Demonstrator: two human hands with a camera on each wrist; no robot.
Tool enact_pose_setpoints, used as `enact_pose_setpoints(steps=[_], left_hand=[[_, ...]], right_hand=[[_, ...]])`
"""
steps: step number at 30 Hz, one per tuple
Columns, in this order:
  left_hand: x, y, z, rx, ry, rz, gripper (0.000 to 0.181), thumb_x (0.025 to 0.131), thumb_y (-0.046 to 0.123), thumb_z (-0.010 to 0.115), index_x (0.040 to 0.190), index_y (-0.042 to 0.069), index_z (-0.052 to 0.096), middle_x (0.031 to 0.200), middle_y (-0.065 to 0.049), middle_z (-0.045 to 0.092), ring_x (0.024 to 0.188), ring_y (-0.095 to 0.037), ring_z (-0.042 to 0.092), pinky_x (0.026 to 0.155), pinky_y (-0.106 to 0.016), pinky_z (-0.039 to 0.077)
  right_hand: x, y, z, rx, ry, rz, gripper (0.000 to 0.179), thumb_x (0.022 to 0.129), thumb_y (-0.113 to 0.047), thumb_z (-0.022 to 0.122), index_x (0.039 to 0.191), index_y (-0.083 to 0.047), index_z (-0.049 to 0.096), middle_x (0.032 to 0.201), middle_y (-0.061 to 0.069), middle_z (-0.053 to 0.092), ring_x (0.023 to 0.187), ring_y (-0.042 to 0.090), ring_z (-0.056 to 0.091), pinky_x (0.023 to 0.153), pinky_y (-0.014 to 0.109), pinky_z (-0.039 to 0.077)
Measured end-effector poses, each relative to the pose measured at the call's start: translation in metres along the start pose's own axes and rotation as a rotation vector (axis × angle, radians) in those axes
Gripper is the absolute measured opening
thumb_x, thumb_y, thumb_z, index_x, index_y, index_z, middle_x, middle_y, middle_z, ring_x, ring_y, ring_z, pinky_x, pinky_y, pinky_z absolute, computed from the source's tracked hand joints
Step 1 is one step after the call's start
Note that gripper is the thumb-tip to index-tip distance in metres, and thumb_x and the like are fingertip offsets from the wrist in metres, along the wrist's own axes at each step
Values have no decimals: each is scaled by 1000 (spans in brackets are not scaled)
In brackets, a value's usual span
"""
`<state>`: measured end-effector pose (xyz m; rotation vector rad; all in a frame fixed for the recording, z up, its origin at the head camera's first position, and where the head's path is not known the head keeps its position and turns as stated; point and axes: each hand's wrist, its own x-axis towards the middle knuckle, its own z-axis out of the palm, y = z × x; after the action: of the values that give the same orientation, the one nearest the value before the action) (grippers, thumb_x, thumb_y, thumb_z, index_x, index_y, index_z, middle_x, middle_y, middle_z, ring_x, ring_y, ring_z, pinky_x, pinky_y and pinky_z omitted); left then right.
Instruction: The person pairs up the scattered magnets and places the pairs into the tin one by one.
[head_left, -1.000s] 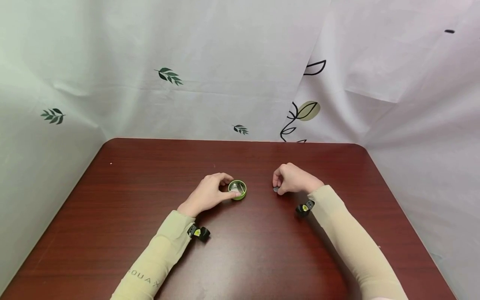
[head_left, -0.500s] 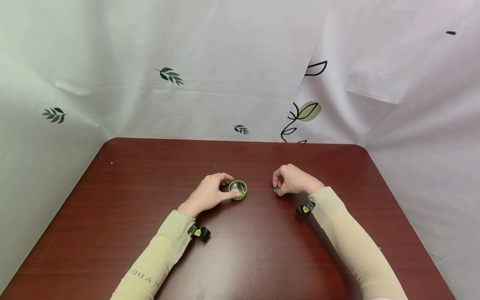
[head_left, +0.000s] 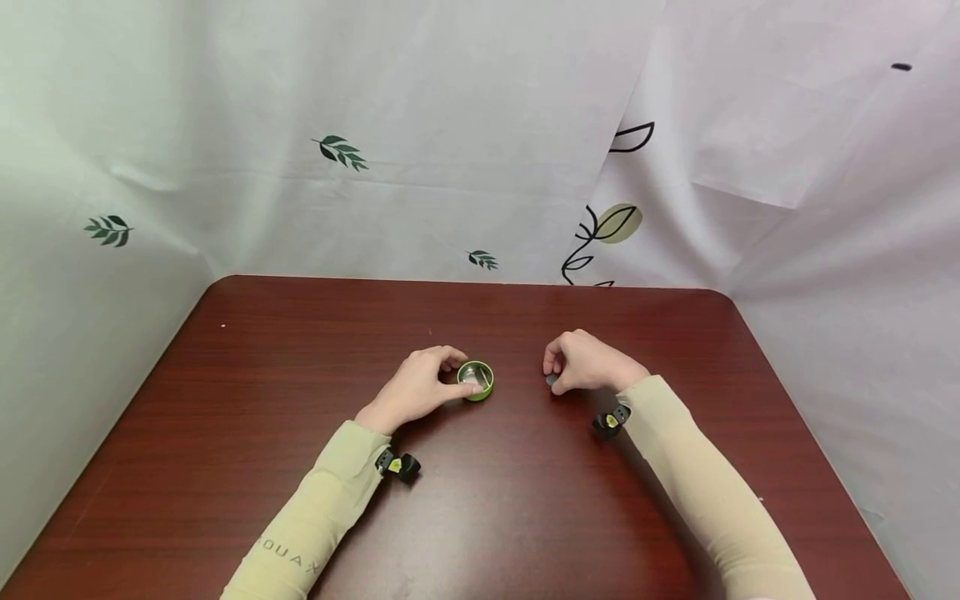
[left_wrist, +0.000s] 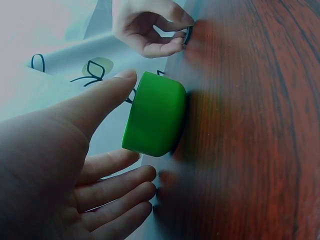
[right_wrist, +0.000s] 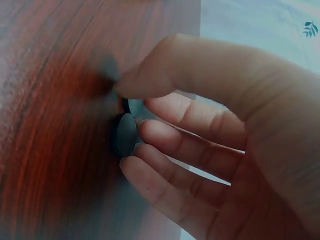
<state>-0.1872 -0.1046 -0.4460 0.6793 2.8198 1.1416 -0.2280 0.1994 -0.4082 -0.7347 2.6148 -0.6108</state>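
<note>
A small round green tin (head_left: 475, 393), silvery inside and open at the top, stands upright near the middle of the table. My left hand (head_left: 411, 387) holds it from the left, thumb over the near rim and index finger at the far side; its other fingers are loosely bent in the left wrist view. To the right, my right hand (head_left: 588, 362) is low over the wood, thumb and fingertips around a small dark disc (head_left: 552, 379). Two flat discs show in the right wrist view: a nearer disc (right_wrist: 125, 135) by the fingertips and a farther disc (right_wrist: 134, 106) partly hidden under the thumb.
The reddish-brown wooden table (head_left: 480, 500) has rounded far corners. A white curtain (head_left: 420, 100) printed with leaves hangs behind it and along both sides. A tiny white speck (head_left: 222, 326) lies at the far left of the table.
My right hand has shifted very slightly, its fingers still around the disc. The left hand and the tin have stayed put.
</note>
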Motion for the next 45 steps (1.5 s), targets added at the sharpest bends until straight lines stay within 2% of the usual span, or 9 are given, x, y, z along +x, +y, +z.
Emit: enact_pose_setpoints(steps=[9, 20, 28, 40, 45], left_hand=[[0, 0, -2, -5, 0, -5, 52, 83, 46, 84, 118, 10, 71, 103, 1, 68, 94, -15, 61, 85, -35, 51], [0, -1, 0, 11, -1, -8, 53, 83, 47, 83, 119, 9, 71, 106, 1, 68, 97, -15, 61, 88, -35, 51], [-1, 0, 0, 3, -7, -12, 54, 83, 46, 84, 120, 8, 71, 106, 1, 68, 97, -15, 61, 88, -34, 51], [-2, 2, 0, 16, -24, -9, 67, 73, 48, 91, 122, 9, 69, 106, 4, 67, 95, -12, 61, 87, -31, 51], [-1, 3, 1, 15, -21, 17, 65, 71, 45, 93, 120, 10, 70, 101, 5, 68, 91, -10, 62, 84, -31, 52]], right_hand=[[3, -3, -1, -14, 3, -15, 15, 74, -6, 85, 78, -15, 73, 70, -5, 62, 64, 13, 56, 62, 30, 49], [5, -6, -1, -19, -25, -3, 17, 73, -5, 86, 77, -14, 72, 70, -3, 62, 64, 13, 56, 59, 29, 49], [4, -5, -3, -30, -11, -4, 18, 73, -7, 86, 77, -15, 71, 70, -4, 62, 65, 13, 56, 61, 30, 49], [4, -10, -9, -10, 29, -16, 19, 74, -7, 85, 79, -18, 71, 74, -4, 62, 70, 15, 57, 65, 32, 50], [7, -19, -11, 3, 57, -66, 18, 73, -7, 85, 80, -17, 72, 74, -5, 63, 71, 14, 58, 65, 31, 51]])
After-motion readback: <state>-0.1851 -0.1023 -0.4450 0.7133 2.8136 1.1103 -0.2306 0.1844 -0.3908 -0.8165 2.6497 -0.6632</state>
